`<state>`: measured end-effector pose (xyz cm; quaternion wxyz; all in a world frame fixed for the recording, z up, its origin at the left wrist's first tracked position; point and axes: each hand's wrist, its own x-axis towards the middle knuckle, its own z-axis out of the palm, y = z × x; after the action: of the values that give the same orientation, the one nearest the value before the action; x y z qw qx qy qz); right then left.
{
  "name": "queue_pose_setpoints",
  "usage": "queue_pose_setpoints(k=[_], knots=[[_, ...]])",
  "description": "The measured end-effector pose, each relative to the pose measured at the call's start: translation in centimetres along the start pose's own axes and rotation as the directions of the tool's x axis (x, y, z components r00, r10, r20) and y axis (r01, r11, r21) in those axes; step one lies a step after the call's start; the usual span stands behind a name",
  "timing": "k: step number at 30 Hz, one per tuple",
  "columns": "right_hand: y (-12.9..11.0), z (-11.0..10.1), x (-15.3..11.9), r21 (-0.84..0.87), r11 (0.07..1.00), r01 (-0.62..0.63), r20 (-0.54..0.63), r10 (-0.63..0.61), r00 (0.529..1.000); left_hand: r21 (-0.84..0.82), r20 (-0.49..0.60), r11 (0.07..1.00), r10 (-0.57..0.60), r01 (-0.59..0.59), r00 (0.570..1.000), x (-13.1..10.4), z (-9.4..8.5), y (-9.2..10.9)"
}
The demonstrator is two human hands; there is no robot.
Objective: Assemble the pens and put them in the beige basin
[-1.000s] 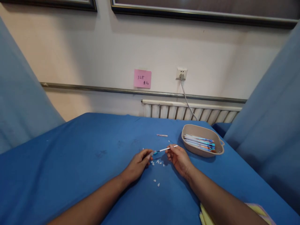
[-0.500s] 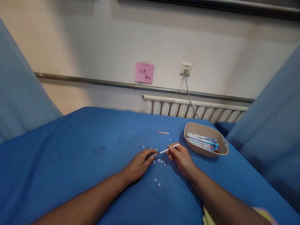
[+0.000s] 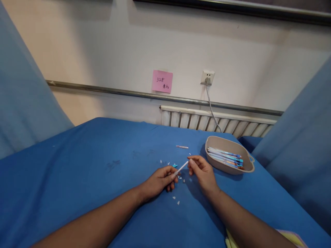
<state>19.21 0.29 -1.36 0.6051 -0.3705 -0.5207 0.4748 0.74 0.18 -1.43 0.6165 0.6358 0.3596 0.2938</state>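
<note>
A slim white tube that looks like a pen refill [image 3: 183,167] slants up to the right between my hands. My left hand [image 3: 162,177] pinches its lower end between thumb and fingers. At the upper end, my right hand [image 3: 203,172] has thumb and index finger closed around the tip. A small bright-blue piece [image 3: 175,165] shows just beyond my left fingers; whether they touch it I cannot tell. Several small white plastic bits [image 3: 178,203] lie scattered on the blue cloth around my left hand, some partly hidden by it.
A beige basket [image 3: 227,140] holding several pens [image 3: 224,156] stands to the right. A thin pinkish pen-like piece [image 3: 182,147] lies farther back on the blue cloth [image 3: 85,165]. Yellow fabric [image 3: 231,241] shows under my right forearm. Behind are a radiator [image 3: 204,119] and blue curtains [image 3: 305,113].
My left hand has turned and now grips the refill's lower end. My right fingers have slid to its upper tip, which earlier stuck out past them. The view has shifted slightly.
</note>
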Motion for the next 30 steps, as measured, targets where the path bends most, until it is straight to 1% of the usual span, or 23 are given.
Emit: queue_pose_setpoints(k=[4, 6, 8, 10, 12, 13, 15, 18, 21, 24, 26, 30], knots=[[-0.1, 0.0, 0.0, -0.068, 0.998, 0.010, -0.007, -0.011, 1.000, 0.003, 0.023, 1.000, -0.003, 0.003, 1.000, -0.2, 0.1, 0.2], [0.1, 0.2, -0.2, -0.119, 0.993, 0.008, 0.016, -0.007, 1.000, -0.010, 0.035, 1.000, 0.004, -0.004, 0.999, -0.3, 0.2, 0.4], [0.3, 0.3, -0.3, -0.162, 0.987, 0.008, 0.064, 0.002, 0.998, -0.046, 0.032, 0.999, 0.008, -0.006, 0.999, -0.3, 0.2, 0.5], [0.7, 0.2, -0.3, -0.185, 0.983, 0.005, 0.100, 0.014, 0.995, -0.095, -0.006, 0.995, -0.002, 0.001, 1.000, -0.2, -0.1, 0.6], [1.4, -0.2, -0.1, -0.232, 0.973, 0.004, 0.102, 0.021, 0.995, -0.144, -0.081, 0.990, -0.020, 0.008, 0.997, 0.0, -0.5, 0.8], [1.8, -0.5, 0.1, -0.286, 0.958, 0.011, 0.100, 0.018, 0.995, -0.164, -0.128, 0.986, -0.027, 0.005, 0.991, 0.1, -0.8, 0.8], [2.6, -1.1, 0.4, -0.430, 0.900, 0.067, 0.124, -0.015, 0.992, -0.193, -0.224, 0.981, -0.034, -0.010, 0.974, 0.3, -1.2, 1.0], [3.4, -1.6, 0.8, -0.586, 0.779, 0.222, 0.261, -0.078, 0.962, -0.216, -0.320, 0.976, -0.044, -0.028, 0.947, 0.5, -1.6, 1.1], [3.3, -1.4, 0.9, -0.639, 0.685, 0.351, 0.407, -0.086, 0.909, -0.224, -0.342, 0.974, -0.050, -0.030, 0.938, 0.6, -1.6, 1.2], [2.8, -0.9, 0.8, -0.659, 0.609, 0.442, 0.507, -0.074, 0.859, -0.232, -0.344, 0.972, -0.048, -0.035, 0.938, 0.6, -1.6, 1.2], [2.6, -0.6, 0.8, -0.664, 0.582, 0.469, 0.539, -0.062, 0.840, -0.241, -0.350, 0.969, -0.045, -0.043, 0.936, 0.6, -1.6, 1.2], [2.4, -0.7, 0.7, -0.705, 0.538, 0.463, 0.526, -0.041, 0.849, -0.235, -0.370, 0.971, -0.044, -0.048, 0.928, 0.6, -1.8, 1.2]])
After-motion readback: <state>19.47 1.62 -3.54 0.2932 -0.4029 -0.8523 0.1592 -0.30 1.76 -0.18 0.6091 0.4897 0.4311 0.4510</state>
